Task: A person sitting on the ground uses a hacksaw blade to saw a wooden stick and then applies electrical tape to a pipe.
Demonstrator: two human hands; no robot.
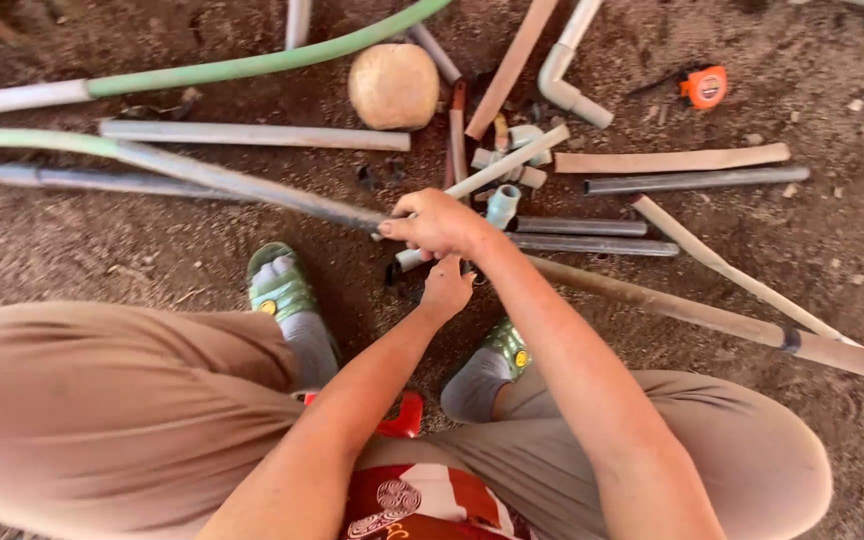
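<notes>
I sit low over a dirt floor strewn with pipes. My right hand (pixel 439 224) is closed around the near end of a long grey pipe (pixel 242 183) that runs off to the left and turns green. Just below it, my left hand (pixel 446 290) is curled shut over something small that I cannot make out, beside a short grey pipe stub (pixel 408 259). A pale grey pipe fitting (pixel 502 205) stands just beyond my right hand's knuckles. A long tan pipe (pixel 712 318) runs from under my right wrist toward the lower right.
My feet in grey socks and green sandals (pixel 280 290) rest either side of my hands. A round tan ball (pixel 393 86), a white elbow pipe (pixel 567 75) and an orange tape measure (pixel 704 86) lie farther off. A red stool (pixel 404 415) is under me.
</notes>
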